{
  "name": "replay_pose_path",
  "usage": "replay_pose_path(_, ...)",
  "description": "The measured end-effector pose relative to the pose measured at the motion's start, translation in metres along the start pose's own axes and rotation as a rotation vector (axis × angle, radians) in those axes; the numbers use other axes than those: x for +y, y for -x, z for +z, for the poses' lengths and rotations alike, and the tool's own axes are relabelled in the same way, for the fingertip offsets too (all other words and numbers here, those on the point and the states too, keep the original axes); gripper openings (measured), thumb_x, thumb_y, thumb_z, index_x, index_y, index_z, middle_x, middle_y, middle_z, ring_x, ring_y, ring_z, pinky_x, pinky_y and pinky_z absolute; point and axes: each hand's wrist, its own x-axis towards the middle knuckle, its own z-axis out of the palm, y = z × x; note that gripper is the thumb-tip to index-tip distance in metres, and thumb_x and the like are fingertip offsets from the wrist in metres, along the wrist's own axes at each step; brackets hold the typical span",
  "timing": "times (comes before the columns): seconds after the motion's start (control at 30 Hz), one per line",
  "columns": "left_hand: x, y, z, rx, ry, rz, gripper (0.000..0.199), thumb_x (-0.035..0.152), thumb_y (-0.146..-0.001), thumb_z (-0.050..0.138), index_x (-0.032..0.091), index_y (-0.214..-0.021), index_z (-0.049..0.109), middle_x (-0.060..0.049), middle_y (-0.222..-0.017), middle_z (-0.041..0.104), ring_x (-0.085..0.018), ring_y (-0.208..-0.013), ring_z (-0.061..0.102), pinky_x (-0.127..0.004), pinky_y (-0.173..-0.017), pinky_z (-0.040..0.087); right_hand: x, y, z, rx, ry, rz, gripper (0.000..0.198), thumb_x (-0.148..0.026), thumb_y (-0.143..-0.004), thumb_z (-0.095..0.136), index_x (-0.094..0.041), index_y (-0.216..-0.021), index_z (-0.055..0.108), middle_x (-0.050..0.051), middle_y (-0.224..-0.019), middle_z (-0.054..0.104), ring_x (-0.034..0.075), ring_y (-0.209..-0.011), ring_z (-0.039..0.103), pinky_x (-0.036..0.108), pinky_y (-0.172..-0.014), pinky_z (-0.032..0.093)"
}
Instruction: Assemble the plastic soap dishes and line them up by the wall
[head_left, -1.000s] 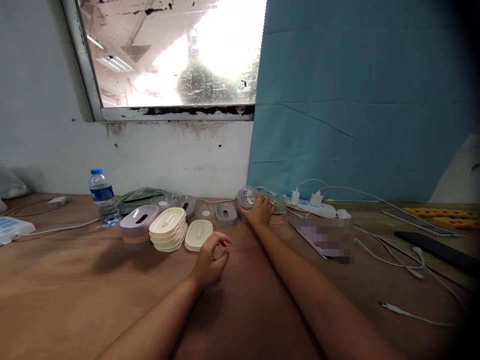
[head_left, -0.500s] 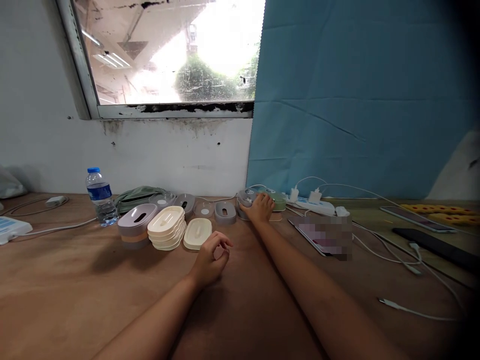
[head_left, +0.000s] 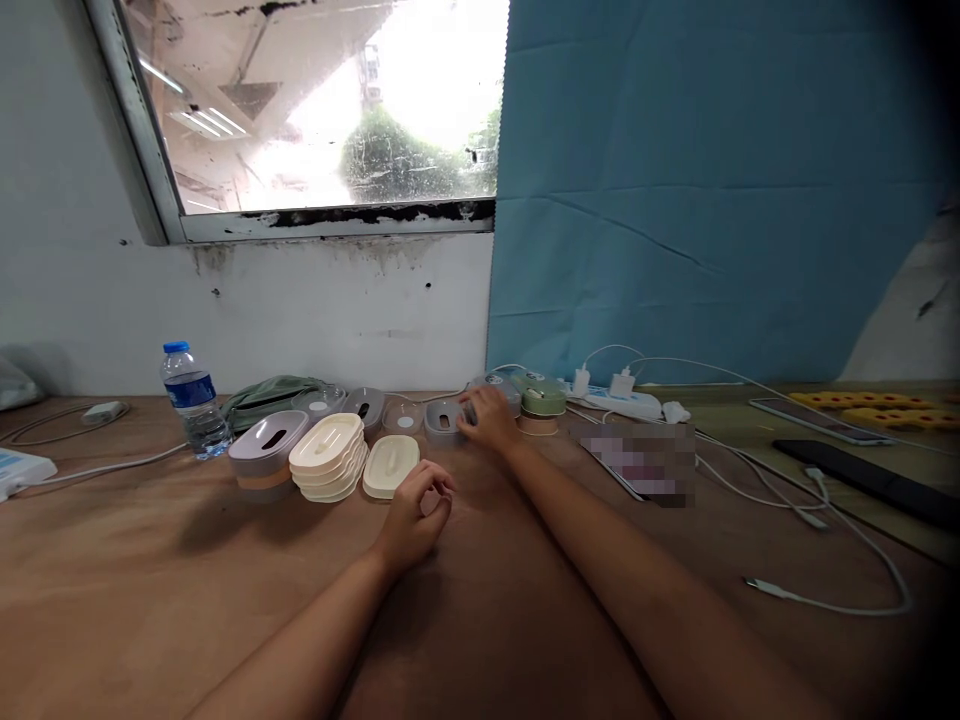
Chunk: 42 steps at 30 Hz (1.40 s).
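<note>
On a brown table (head_left: 150, 590), the right hand (head_left: 489, 420) reaches out and rests its fingers on a grey box (head_left: 444, 421) near the wall. The left hand (head_left: 414, 520) lies loosely curled on the table, just in front of a cream lid (head_left: 391, 466). A stack of cream lids (head_left: 328, 456), a lilac box (head_left: 266, 452) and a water bottle (head_left: 189, 398) stand further left.

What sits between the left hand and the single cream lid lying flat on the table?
Nothing visible. The left hand rests loosely curled on the bare table, just short of the cream lid, with only open tabletop between them. The right hand is farther back, at the grey container.
</note>
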Motion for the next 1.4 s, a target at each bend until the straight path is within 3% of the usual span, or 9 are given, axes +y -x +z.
replay_pose_path(0.1,0.002,0.001,-0.001,0.002,-0.035,0.007,0.016,0.004,-0.072,0.042,0.017,-0.076,0.05,-0.002,-0.077,0.049,-0.013,-0.075,0.048,-0.025,-0.07,0.039,-0.02,0.005,0.01,-0.117,-0.033,-0.147,0.029,-0.031,-0.07,0.057,-0.017,-0.095,0.058,0.009,-0.102,0.058,0.025,-0.096,0.046,0.033,-0.086,0.031)
replay_pose_path(0.2,0.003,0.0,-0.005,0.001,-0.162,0.008,0.016,0.005,-0.072,0.041,0.018,-0.075,0.05,-0.002,-0.077,0.051,-0.014,-0.077,0.049,-0.027,-0.073,0.037,-0.029,0.011,0.022,-0.164,-0.029,-0.153,0.036,-0.035,-0.069,0.061,-0.013,-0.097,0.059,0.013,-0.104,0.058,0.028,-0.098,0.046,0.037,-0.085,0.031)
replay_pose_path(0.33,-0.003,-0.003,-0.014,-0.035,-0.464,-0.018,0.017,0.009,-0.07,0.045,0.019,-0.08,0.053,-0.003,-0.085,0.054,-0.019,-0.085,0.048,-0.033,-0.081,0.034,-0.021,0.016,0.028,-0.213,-0.046,-0.172,0.029,-0.033,-0.076,0.058,-0.014,-0.097,0.06,0.01,-0.1,0.062,0.026,-0.099,0.047,0.036,-0.084,0.032)
replay_pose_path(0.47,-0.016,-0.004,-0.02,-0.043,-0.675,-0.136,0.021,0.011,-0.067,0.049,0.02,-0.085,0.054,-0.005,-0.094,0.053,-0.021,-0.092,0.048,-0.035,-0.084,0.033,-0.013,0.017,0.024,-0.219,-0.084,-0.207,0.025,-0.031,-0.078,0.058,-0.015,-0.098,0.059,0.009,-0.098,0.063,0.025,-0.098,0.049,0.036,-0.083,0.034)
replay_pose_path(0.6,-0.028,-0.002,-0.023,-0.045,-0.745,-0.258,0.022,0.018,-0.067,0.053,0.019,-0.088,0.054,-0.006,-0.093,0.053,-0.023,-0.093,0.048,-0.036,-0.082,0.034,-0.015,0.023,0.014,-0.173,-0.141,-0.213,0.023,-0.031,-0.081,0.055,-0.015,-0.098,0.058,0.009,-0.098,0.062,0.024,-0.098,0.05,0.038,-0.084,0.034)
replay_pose_path(0.9,-0.042,-0.003,-0.029,-0.105,-0.526,-0.336,0.02,0.009,-0.067,0.051,0.019,-0.083,0.056,-0.002,-0.077,0.059,-0.016,-0.076,0.056,-0.026,-0.069,0.041,-0.022,0.08,-0.052,-0.053,-0.324,-0.235,0.022,-0.028,-0.086,0.048,-0.019,-0.106,0.05,0.008,-0.11,0.055,0.021,-0.106,0.047,0.039,-0.091,0.037)
replay_pose_path(1.1,-0.018,-0.003,-0.022,-0.076,-0.303,-0.284,0.015,0.013,-0.069,0.052,0.019,-0.082,0.054,-0.001,-0.08,0.062,-0.014,-0.077,0.057,-0.023,-0.069,0.043,0.0,0.118,-0.094,0.134,-0.482,-0.151,0.03,-0.025,-0.085,0.049,-0.024,-0.115,0.045,0.008,-0.114,0.05,0.022,-0.11,0.044,0.043,-0.094,0.036)
replay_pose_path(1.27,0.002,-0.001,-0.015,-0.277,-0.205,-0.175,0.012,0.017,-0.068,0.056,0.019,-0.08,0.057,0.0,-0.083,0.062,-0.016,-0.084,0.054,-0.027,-0.077,0.04,0.025,0.129,-0.108,0.211,-0.557,-0.001,0.027,-0.029,-0.081,0.054,-0.025,-0.107,0.051,0.009,-0.109,0.053,0.025,-0.106,0.048,0.044,-0.091,0.039)
replay_pose_path(1.4,-0.002,0.002,-0.019,-0.436,-0.123,-0.185,0.015,0.017,-0.067,0.056,0.02,-0.082,0.057,-0.001,-0.087,0.06,-0.016,-0.084,0.053,-0.026,-0.076,0.042,0.033,0.129,-0.107,0.141,-0.713,0.023,0.021,-0.031,-0.079,0.055,-0.024,-0.099,0.054,0.009,-0.104,0.055,0.024,-0.102,0.051,0.043,-0.088,0.042)
